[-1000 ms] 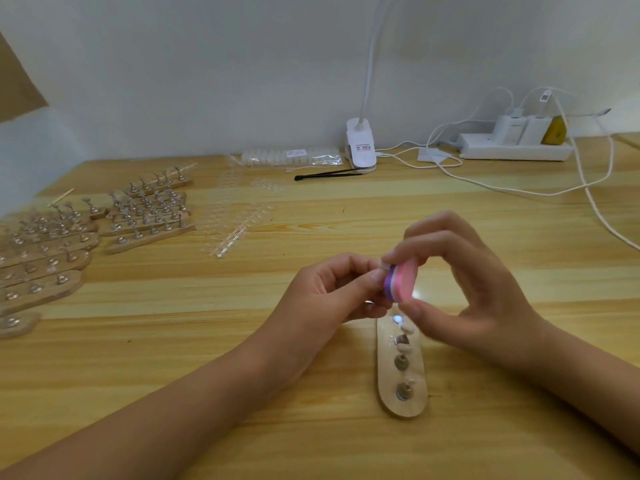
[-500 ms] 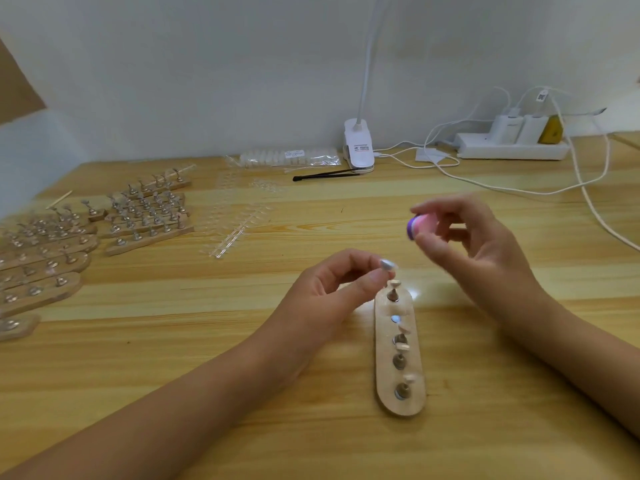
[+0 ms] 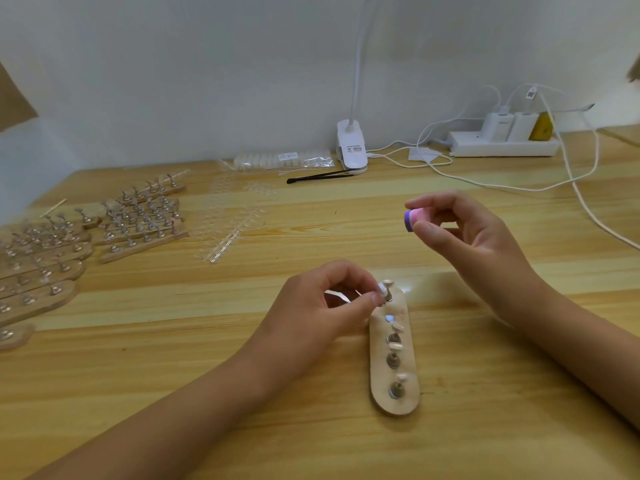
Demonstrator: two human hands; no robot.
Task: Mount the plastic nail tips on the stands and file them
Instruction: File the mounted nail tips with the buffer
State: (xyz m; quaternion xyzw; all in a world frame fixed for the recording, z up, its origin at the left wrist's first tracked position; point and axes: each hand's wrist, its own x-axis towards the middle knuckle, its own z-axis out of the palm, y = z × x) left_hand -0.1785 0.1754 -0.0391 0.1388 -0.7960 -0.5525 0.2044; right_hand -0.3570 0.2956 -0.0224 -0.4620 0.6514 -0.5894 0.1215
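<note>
Fingertips (image 3: 375, 298) of the left hand (image 3: 311, 306) pinch 1 nail tip (image 3: 382, 289) at the top stand (image 3: 388, 285). Well apart, the right hand (image 3: 474, 244) pinches a pink-purple file block (image 3: 414, 219). The lamp-clip label (image 3: 356, 148) is unreadable.

Your wooden counter (image 3: 138, 375) runs back to a pale wall (image 3: 207, 81). At its far edge you have a white clip lamp (image 3: 352, 147), its neck rising out of view, with black tweezers (image 3: 320, 176) lying just in front. To your right, a white power strip (image 3: 485, 148) carries two white chargers (image 3: 498, 122) and a yellow plug (image 3: 541, 126). White cables (image 3: 585, 202) trail across the boards.
</note>
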